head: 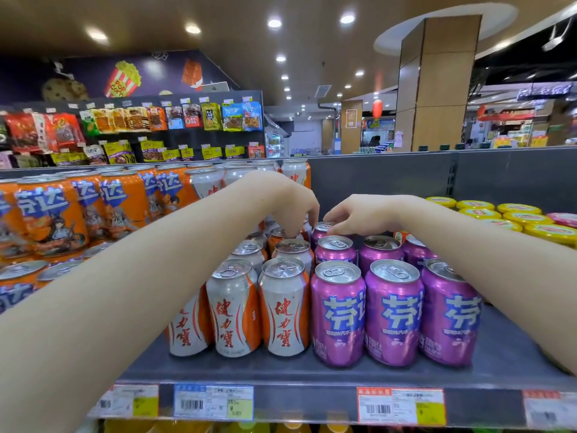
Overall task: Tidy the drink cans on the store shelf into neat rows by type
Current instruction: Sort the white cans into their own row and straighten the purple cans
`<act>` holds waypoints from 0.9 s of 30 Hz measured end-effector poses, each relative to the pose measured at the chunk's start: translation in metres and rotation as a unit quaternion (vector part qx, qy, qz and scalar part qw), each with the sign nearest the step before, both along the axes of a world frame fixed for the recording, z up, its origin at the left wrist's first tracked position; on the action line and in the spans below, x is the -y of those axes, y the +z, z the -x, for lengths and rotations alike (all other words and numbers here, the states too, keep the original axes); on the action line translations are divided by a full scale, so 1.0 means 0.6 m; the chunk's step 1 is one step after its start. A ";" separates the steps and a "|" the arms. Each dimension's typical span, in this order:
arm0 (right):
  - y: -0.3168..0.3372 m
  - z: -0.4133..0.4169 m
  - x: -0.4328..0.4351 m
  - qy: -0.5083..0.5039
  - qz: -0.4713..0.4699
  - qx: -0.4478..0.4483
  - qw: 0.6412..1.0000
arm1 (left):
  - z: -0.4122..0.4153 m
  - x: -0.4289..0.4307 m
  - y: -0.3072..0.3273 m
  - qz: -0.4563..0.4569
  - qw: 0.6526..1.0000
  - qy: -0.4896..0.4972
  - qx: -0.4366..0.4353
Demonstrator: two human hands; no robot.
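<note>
Left hand (290, 207) reaches in over the white-and-orange cans (282, 307), fingers curled downward, tips at the top of a can in the second or third row; whether that grip is actually clamped on the can cannot be told. Right hand (356, 214) hangs palm-down, fingertips pinched at the rim of the rear purple can (321, 231); closure likewise unclear. Purple cans (393, 310) stand upright in rows just beside the white-and-orange ones, touching at the front, all on the dark shelf (312, 375). Orange cans (53, 214) are stacked at left. Yellow-lidded jars (518, 214) sit at right. Price tags (401, 404) line the shelf edge.
</note>
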State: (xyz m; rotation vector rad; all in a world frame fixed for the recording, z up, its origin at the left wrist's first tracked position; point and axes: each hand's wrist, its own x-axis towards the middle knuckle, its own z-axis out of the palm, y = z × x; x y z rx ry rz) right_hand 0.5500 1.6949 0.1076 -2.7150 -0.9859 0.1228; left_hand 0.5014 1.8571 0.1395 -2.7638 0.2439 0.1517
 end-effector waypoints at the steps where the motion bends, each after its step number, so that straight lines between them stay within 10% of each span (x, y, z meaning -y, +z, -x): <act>1: -0.001 -0.001 0.001 0.002 0.003 -0.005 1.000 | 0.000 -0.001 -0.001 -0.007 1.000 0.002 0.000; 27: -0.001 -0.005 -0.002 -0.013 -0.061 0.012 0.998 | 0.002 -0.029 0.017 0.016 0.999 -0.010 -0.033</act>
